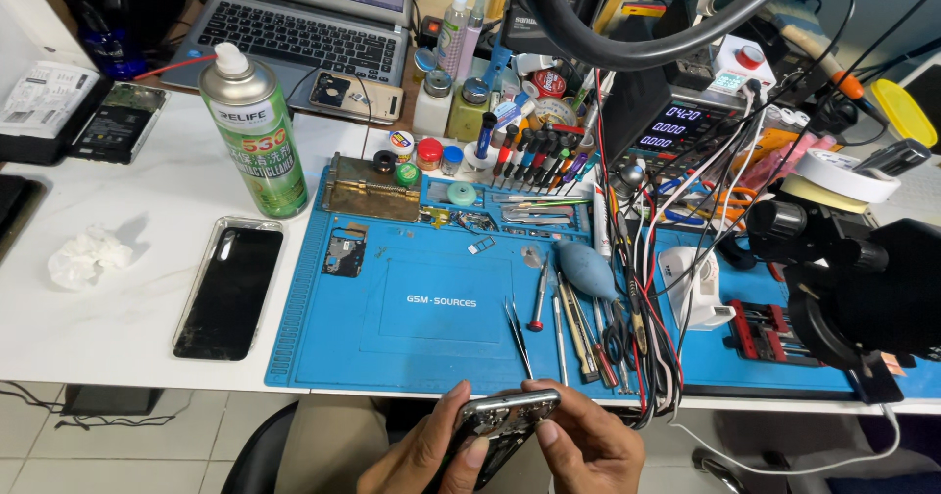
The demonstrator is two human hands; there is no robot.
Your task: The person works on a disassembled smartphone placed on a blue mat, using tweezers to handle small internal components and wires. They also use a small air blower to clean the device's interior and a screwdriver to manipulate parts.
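A dismantled phone (502,423) was held off the desk's (127,308) near edge, below the blue mat (431,337), pinched by both the left hand (431,455) and the right hand (588,450). It was judged light, stiff, fragile, best gripped along its metal rim.

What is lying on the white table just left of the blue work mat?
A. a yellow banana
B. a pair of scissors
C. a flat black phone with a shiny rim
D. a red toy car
C: a flat black phone with a shiny rim lies on the white table beside the blue work mat, below the tall green spray can.
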